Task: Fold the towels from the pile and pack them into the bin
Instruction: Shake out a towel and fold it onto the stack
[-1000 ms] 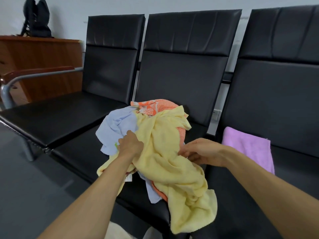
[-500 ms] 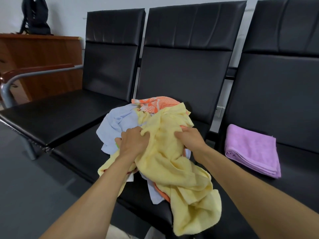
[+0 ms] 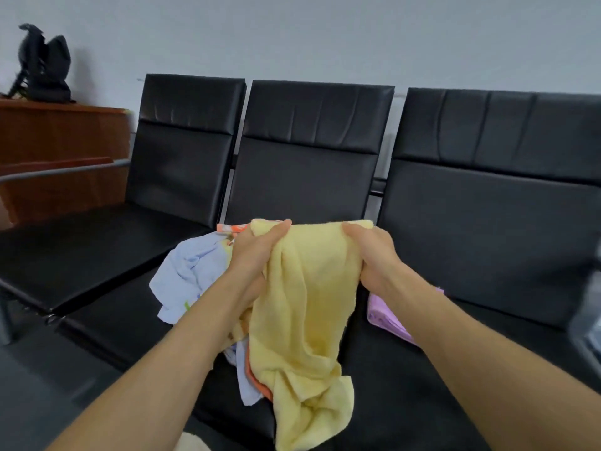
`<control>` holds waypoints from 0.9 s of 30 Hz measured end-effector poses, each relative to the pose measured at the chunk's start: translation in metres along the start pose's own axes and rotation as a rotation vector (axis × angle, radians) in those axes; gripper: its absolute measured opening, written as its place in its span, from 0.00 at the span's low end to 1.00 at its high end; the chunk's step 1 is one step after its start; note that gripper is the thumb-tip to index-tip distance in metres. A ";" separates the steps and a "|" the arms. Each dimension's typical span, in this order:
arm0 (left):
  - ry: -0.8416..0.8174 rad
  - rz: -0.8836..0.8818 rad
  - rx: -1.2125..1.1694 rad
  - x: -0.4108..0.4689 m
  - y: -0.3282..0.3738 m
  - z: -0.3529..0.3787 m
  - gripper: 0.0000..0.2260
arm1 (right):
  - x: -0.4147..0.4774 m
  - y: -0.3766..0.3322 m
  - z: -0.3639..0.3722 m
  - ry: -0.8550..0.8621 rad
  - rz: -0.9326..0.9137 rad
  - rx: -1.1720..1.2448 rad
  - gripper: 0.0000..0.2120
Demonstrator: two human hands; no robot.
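Two hands up at once, and both are locked onto the yellow towel [image 3: 309, 307]. Over on the left, the left hand [image 3: 257, 252] has its fingers [image 3: 276, 231] clenched around one upper corner; on the right, the right hand [image 3: 374, 255] bunches the other top corner in a tight fist. Between them the top edge stretches across, roughly level, in front of the middle seat's backrest. Below that edge the cloth hangs in loose folds, and its crumpled lower end drapes down over the front lip of the middle seat [image 3: 130, 323].

Behind the left wrist sits the rest of the pile: a pale blue towel [image 3: 188, 275] lies rumpled on the cushion, and an orange patterned towel [image 3: 231, 228] peeks out just past the left knuckles. More blue and a strip of orange show under the hanging yellow cloth, low near the seat's front edge.

Over on the right-hand seat [image 3: 487, 369], a folded purple towel [image 3: 383, 315] lies flat, partly hidden by the right forearm. At the far right edge a blurred, clear shape [image 3: 588, 320] is just visible; what it is, I cannot tell.

Back left, a wooden cabinet [image 3: 61, 151] stands by the wall with a dark backpack [image 3: 42, 63] on top.
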State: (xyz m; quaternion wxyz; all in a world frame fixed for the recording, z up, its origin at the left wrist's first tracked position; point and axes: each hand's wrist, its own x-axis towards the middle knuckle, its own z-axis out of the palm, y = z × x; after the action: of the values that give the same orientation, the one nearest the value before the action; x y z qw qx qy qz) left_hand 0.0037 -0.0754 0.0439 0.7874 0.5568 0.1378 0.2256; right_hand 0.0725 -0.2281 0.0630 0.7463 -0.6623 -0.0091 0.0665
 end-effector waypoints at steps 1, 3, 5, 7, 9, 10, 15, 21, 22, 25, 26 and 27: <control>-0.021 0.004 0.031 -0.001 0.011 0.004 0.11 | -0.004 -0.011 -0.006 0.017 -0.037 -0.014 0.10; -0.060 0.055 0.140 -0.010 0.036 0.020 0.18 | -0.017 -0.039 -0.023 0.058 -0.122 -0.023 0.13; -0.098 0.120 0.262 -0.022 0.063 0.042 0.16 | -0.032 -0.068 -0.040 0.085 -0.205 -0.021 0.16; -0.133 0.183 0.374 -0.037 0.086 0.062 0.10 | -0.048 -0.094 -0.057 0.101 -0.247 -0.008 0.16; -0.169 0.251 0.514 -0.051 0.109 0.083 0.07 | -0.065 -0.120 -0.076 0.139 -0.264 0.017 0.15; -0.187 0.264 0.578 -0.057 0.119 0.091 0.06 | -0.072 -0.131 -0.084 0.156 -0.263 0.032 0.14; -0.318 0.092 0.408 -0.086 0.152 0.132 0.07 | -0.109 -0.172 -0.136 0.232 -0.343 0.069 0.23; -0.502 0.162 0.745 -0.119 0.159 0.166 0.23 | -0.140 -0.189 -0.184 0.337 -0.480 -0.051 0.17; -0.492 0.211 0.879 -0.122 0.159 0.171 0.29 | -0.144 -0.191 -0.190 0.361 -0.509 -0.074 0.15; -0.520 0.362 1.078 -0.133 0.162 0.177 0.40 | -0.149 -0.190 -0.199 0.429 -0.578 -0.150 0.12; -0.566 0.414 1.125 -0.137 0.164 0.178 0.37 | -0.150 -0.189 -0.201 0.452 -0.605 -0.187 0.11; -0.612 0.444 1.172 -0.140 0.167 0.178 0.31 | -0.151 -0.189 -0.203 0.472 -0.630 -0.222 0.11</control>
State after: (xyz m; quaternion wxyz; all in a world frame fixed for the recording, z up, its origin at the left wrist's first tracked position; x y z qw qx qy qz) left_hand -0.0667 -0.2453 0.2567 0.2957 0.9436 -0.1081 0.1027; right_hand -0.0399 -0.4674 0.2367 0.6357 -0.7006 -0.0471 -0.3208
